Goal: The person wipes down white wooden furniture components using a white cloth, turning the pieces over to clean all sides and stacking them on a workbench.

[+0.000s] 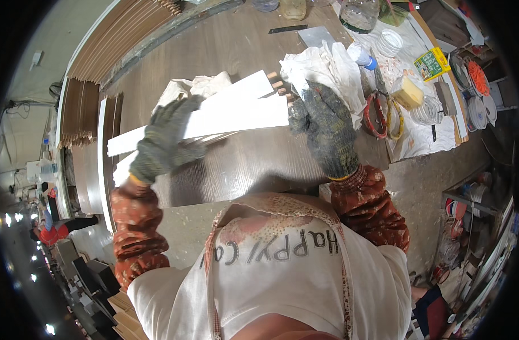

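Several long white boards (236, 118) lie stacked at slight angles on the dark wood-grain table. Across them lies my left hand (164, 136) in a dark knitted glove, its fingers over the far side and its thumb along the near edge, closed round the upper board. Just past the boards' right end is my right hand (327, 127), gloved alike. Its fingers are curled against a crumpled white cloth (324, 65), and a fold of it seems pinched there. Small brown wooden ends (278, 85) poke out beside the boards. A second pale cloth (205, 85) lies behind them.
Red-handled scissors (375, 116), a yellow-handled pair (395, 118), a yellow sponge block (407, 92) and a blue-capped bottle (362, 56) crowd the right side. A dark flat blade (287, 29) and a grey plate (316, 37) lie behind. Stacked brown panels (115, 42) border the left.
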`<action>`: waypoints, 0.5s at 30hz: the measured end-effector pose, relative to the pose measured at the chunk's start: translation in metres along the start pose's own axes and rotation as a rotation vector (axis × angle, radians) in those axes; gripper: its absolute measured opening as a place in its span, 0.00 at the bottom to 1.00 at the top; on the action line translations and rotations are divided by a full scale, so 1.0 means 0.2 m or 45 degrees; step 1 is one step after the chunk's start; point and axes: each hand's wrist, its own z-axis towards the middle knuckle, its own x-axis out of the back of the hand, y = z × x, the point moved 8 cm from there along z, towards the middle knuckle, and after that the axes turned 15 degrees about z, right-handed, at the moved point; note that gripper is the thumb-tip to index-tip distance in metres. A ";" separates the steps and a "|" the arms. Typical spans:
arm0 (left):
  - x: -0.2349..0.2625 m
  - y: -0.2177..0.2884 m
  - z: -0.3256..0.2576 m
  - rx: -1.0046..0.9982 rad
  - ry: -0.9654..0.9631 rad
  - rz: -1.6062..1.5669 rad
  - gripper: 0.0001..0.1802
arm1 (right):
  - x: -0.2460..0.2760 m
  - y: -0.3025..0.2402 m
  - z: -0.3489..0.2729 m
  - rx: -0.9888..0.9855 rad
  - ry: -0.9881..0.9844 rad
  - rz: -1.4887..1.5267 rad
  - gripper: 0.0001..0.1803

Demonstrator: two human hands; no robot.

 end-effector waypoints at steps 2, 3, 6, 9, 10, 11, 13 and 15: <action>-0.04 0.06 0.04 0.043 0.098 0.032 0.45 | 0.02 -0.02 -0.02 0.025 0.005 -0.037 0.12; -0.09 0.06 0.05 0.085 0.122 0.069 0.45 | 0.04 -0.03 -0.03 0.012 0.003 0.002 0.12; -0.10 0.06 0.04 0.108 0.186 0.164 0.42 | 0.10 -0.13 -0.03 0.080 -0.196 -0.482 0.12; -0.09 0.08 0.05 0.111 0.183 0.206 0.42 | 0.08 -0.22 0.00 0.492 -0.347 -0.859 0.12; -0.09 0.08 0.05 0.102 0.207 0.211 0.41 | 0.04 -0.24 -0.01 0.767 -0.480 -1.109 0.13; -0.08 0.08 0.04 0.094 0.231 0.217 0.41 | 0.07 -0.18 0.06 0.466 -0.510 -1.005 0.12; -0.08 0.09 0.05 0.098 0.237 0.187 0.40 | 0.11 -0.08 0.11 -0.124 -0.552 -0.776 0.13; -0.07 0.09 0.06 0.091 0.252 0.164 0.39 | 0.16 -0.01 0.13 -0.510 -0.268 -0.389 0.13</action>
